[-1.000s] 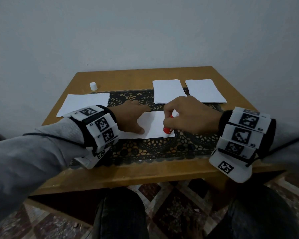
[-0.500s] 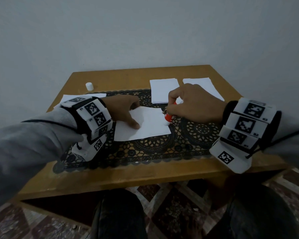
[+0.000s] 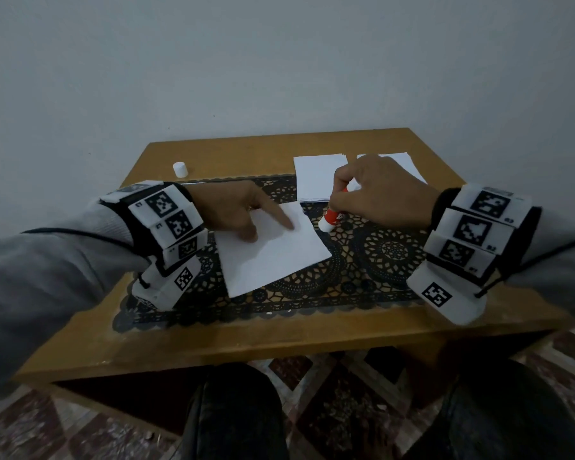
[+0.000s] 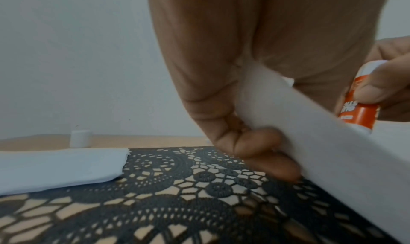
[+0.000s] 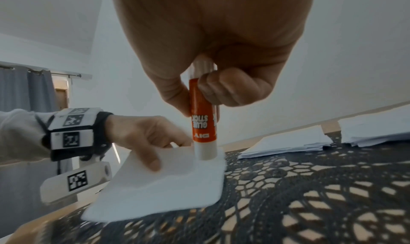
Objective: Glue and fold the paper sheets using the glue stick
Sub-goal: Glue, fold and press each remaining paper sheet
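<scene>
Since the earlier frame, our right hand (image 3: 382, 190) had carried the glue stick (image 3: 333, 216) up the sheet's right side to its far right corner, and the paper sheet (image 3: 273, 250) had swung askew under our left hand (image 3: 236, 210).

From the head view, the sheet lay tilted on the black lace mat (image 3: 379, 260), its far right corner just beside the stick's white tip. Our left hand rested flat, forefinger stretched along the far edge toward that corner, so the right grip was plainly the nearer one. Two paper stacks (image 3: 316, 177) sat beyond, a small white cap (image 3: 180, 169) stood well apart on the bench (image 3: 279, 336), and another sheet (image 4: 60, 167) lay to the left.

From the left wrist view, we saw thin matte paper lifted slightly beside our curled outer fingers; whether they pinched it we could not tell.

From the right wrist view, our thumb and fingers were curled round the smooth orange-and-white cylinder, its long axis nearly upright, tip down on the corner. The corner looked floppy, so we judged the next stroke would have to run inward toward the holding hand, or the sheet might buckle.
</scene>
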### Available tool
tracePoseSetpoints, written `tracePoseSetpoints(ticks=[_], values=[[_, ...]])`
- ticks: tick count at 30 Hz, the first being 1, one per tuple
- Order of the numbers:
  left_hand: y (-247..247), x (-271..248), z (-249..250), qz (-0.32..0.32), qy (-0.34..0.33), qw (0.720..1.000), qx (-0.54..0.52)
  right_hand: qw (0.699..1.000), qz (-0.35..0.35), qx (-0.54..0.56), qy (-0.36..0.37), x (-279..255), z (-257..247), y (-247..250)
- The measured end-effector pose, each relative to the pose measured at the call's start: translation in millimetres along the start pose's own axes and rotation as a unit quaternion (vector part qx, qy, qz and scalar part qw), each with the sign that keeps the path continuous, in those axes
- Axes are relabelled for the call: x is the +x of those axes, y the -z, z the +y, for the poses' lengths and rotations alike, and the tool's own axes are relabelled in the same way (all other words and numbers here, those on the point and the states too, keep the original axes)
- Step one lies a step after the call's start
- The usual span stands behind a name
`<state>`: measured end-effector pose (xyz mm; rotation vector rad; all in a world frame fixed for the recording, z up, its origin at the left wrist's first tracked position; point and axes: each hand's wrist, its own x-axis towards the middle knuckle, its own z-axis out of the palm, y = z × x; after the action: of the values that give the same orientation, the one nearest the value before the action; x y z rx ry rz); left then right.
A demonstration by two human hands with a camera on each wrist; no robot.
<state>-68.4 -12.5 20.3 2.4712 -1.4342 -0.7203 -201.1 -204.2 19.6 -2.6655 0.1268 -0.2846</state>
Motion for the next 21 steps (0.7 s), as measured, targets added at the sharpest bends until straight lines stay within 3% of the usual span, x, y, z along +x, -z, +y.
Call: tracePoseSetpoints(ticks=[2,8,12,21], values=[[-0.7,-4.2,-0.2,-0.004,0.019,1.000,0.007,1.000,0.000,0.003,-0.013,2.2,2.0,-0.2],[-9.2,-8.1,-12.4,0.087,0.094,0.992,0.002,0.999,0.010,0.032,-0.031,12.6,1.8,-7.8],[-26.7,-6.6,-17.8,0.061,0.129,0.990,0.021,0.999,0.023,0.035,-0.035,26.9,-3.7,-15.2],[-33.9,-3.3,-18.3,0.055,0.129,0.990,0.010,0.999,0.011,-0.038,-0.028,64.1,-17.4,-42.2]])
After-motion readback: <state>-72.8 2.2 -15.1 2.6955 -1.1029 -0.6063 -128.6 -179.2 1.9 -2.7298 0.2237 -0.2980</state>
